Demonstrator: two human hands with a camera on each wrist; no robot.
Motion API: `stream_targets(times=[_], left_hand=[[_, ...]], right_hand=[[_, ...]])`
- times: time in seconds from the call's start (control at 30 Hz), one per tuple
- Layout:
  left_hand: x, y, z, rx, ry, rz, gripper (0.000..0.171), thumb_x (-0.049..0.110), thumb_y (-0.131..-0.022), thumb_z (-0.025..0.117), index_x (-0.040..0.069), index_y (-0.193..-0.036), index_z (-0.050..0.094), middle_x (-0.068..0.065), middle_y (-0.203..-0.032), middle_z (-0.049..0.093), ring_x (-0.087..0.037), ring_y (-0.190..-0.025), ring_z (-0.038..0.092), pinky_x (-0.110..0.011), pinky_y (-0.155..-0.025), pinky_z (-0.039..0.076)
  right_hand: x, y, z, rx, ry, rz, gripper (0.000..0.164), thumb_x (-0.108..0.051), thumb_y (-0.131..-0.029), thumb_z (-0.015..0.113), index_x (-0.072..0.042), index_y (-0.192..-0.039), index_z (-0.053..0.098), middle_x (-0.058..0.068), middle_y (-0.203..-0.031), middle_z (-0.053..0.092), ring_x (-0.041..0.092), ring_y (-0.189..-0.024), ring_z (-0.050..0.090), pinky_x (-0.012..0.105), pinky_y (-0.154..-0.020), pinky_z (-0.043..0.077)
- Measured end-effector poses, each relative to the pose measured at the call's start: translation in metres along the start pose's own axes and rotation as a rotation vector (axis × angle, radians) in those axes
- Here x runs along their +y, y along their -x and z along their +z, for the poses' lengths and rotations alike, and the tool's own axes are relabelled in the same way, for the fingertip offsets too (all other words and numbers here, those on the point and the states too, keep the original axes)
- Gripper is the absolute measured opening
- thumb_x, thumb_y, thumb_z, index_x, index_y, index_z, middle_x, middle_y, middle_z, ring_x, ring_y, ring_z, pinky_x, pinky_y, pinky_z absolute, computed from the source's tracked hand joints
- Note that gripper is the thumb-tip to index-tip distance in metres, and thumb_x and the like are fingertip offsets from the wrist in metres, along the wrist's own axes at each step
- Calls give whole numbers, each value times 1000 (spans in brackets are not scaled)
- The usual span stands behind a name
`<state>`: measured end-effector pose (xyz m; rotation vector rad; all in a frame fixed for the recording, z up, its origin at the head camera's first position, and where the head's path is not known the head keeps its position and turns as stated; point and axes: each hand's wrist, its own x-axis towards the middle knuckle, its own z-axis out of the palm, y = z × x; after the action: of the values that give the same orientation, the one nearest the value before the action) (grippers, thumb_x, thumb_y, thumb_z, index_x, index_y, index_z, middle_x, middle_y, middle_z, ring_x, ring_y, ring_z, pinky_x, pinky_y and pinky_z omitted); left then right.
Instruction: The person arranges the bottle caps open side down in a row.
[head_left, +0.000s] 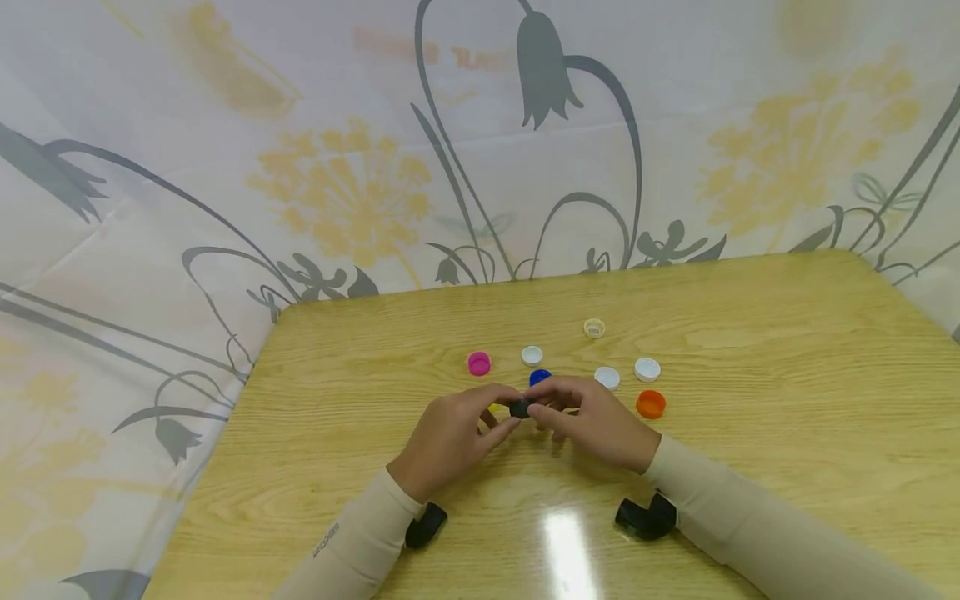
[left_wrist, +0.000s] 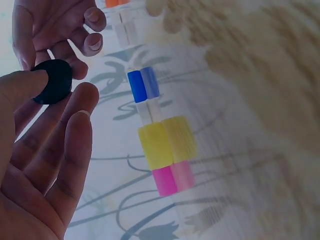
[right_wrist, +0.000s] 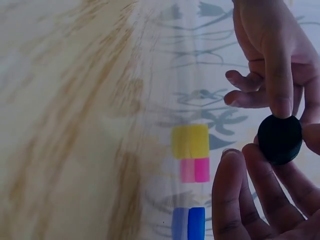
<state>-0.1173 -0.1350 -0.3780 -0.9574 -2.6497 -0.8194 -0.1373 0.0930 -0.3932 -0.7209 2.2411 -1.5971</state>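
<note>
Above the wooden table, a small round black bottle cap (head_left: 519, 408) is pinched between both hands. My left hand (head_left: 450, 435) grips it from the left; in the left wrist view its thumb (left_wrist: 25, 87) lies across the flat face of the cap. From the other side my right hand (head_left: 600, 427) holds the same cap with its fingertips. Behind the hands, a yellow cap (left_wrist: 156, 146) and a blue cap (head_left: 539, 377) are partly hidden in the head view. A pink cap (head_left: 479, 363) sits farther left.
White caps (head_left: 532, 356) (head_left: 607, 378) (head_left: 647, 369), a cream cap (head_left: 594, 328) and an orange cap (head_left: 651, 404) lie on the table (head_left: 360, 358). Black devices (head_left: 427, 525) (head_left: 645, 518) are at both wrists. Patterned cloth (head_left: 480, 150) hangs behind the table.
</note>
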Motion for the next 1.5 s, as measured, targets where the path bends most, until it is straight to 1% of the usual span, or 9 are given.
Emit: stream_targets(times=[0.17, 0.3, 0.4, 0.5, 0.63, 0.83, 1.07, 1.23, 1.5], left_hand=[[0, -1, 1, 23, -17, 0, 29, 22, -93, 73, 16, -121, 67, 0, -105, 77, -4, -67, 70, -13, -62, 52], [1, -2, 1, 29, -17, 9, 38, 21, -91, 75, 15, -126, 62, -3, -100, 77, -5, -65, 70, -12, -62, 52], [0, -2, 1, 23, 3, 23, 42, 19, -89, 78, 16, -127, 61, -3, -100, 77, -6, -66, 70, -13, -62, 52], [0, -3, 2, 13, 25, 29, 41, 18, -88, 79, 16, -126, 63, -2, -102, 76, -5, -66, 69, -14, -62, 53], [1, -2, 1, 2, 26, 19, 39, 21, -86, 80, 15, -122, 66, -1, -99, 77, -5, -66, 69, -12, -61, 52], [0, -1, 1, -13, -5, 5, 40, 28, -87, 79, 17, -123, 66, 1, -92, 78, -4, -64, 69, -9, -59, 48], [0, -1, 2, -4, -16, -20, 37, 29, -87, 79, 15, -119, 67, 1, -91, 77, -4, -62, 68, -8, -58, 48], [0, -1, 3, 7, -23, -22, 36, 31, -85, 80, 15, -115, 69, 2, -90, 77, -2, -61, 66, -8, -57, 46], [0, 0, 0, -24, -45, -51, 33, 36, -86, 79, 16, -111, 70, 4, -88, 77, -2, -65, 67, -11, -58, 47]], right_hand=[[0, 0, 1, 7, 27, -16, 28, -24, -99, 65, -10, -122, 67, 10, -109, 70, 24, -88, 68, 33, -71, 58], [-1, 0, 0, 7, 18, -6, 28, -22, -100, 63, -4, -122, 66, 14, -100, 72, 27, -83, 68, 33, -71, 58], [-3, 1, -2, 5, 10, 9, 30, -22, -100, 62, -2, -122, 67, 14, -93, 74, 28, -77, 68, 33, -70, 57], [-4, 1, -3, -3, -4, 14, 29, -23, -101, 62, -3, -120, 69, 15, -90, 74, 28, -74, 67, 33, -70, 57], [-3, 1, -3, -12, -9, 18, 28, -26, -101, 61, -6, -117, 71, 14, -88, 73, 27, -76, 67, 33, -73, 57], [0, 0, -2, -3, -27, 12, 30, -25, -99, 64, -9, -125, 65, 9, -93, 75, 27, -75, 68, 35, -71, 58], [-4, 1, 0, 6, -85, -12, 26, -18, -97, 67, -3, -118, 64, 14, -98, 74, 28, -82, 71, 32, -71, 59], [-2, 0, 0, 4, -56, -34, 21, -18, -97, 68, -6, -114, 67, 12, -97, 73, 27, -82, 71, 31, -71, 59], [-2, 0, 1, -9, 8, -41, 24, -23, -94, 72, -10, -114, 70, 8, -105, 71, 22, -86, 71, 28, -74, 58]])
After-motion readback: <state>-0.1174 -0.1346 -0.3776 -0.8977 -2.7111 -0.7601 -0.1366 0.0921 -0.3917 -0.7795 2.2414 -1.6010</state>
